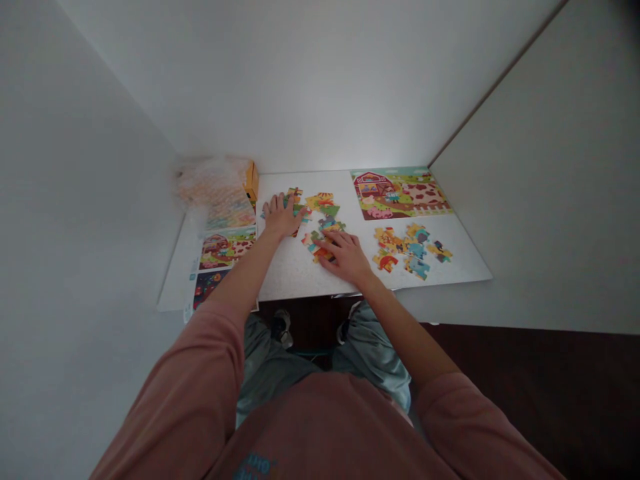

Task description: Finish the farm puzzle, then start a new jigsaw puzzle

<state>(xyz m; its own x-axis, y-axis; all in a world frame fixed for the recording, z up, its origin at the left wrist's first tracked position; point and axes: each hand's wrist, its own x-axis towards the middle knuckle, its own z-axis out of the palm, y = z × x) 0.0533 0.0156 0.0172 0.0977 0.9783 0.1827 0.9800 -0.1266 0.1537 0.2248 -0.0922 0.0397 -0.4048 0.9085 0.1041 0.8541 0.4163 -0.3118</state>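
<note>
My left hand (281,215) lies palm down with its fingers spread over a group of colourful jigsaw pieces (295,193), hiding part of them. Closer to me, my right hand (346,256) rests with fingers stretched out on more jigsaw pieces (310,244). Between the hands and a little farther back are a yellow and green piece (327,204) and a bluish piece (330,223). Which pieces the fingertips touch is partly hidden by the hands.
On the white table (295,283), a farm picture sheet (400,193) lies at the back right. Several loose pieces (416,248) are grouped in front of it. To the left are a puzzle box with pictures (225,250), bubble wrap (215,187) and a yellow box (251,180). White walls enclose the table.
</note>
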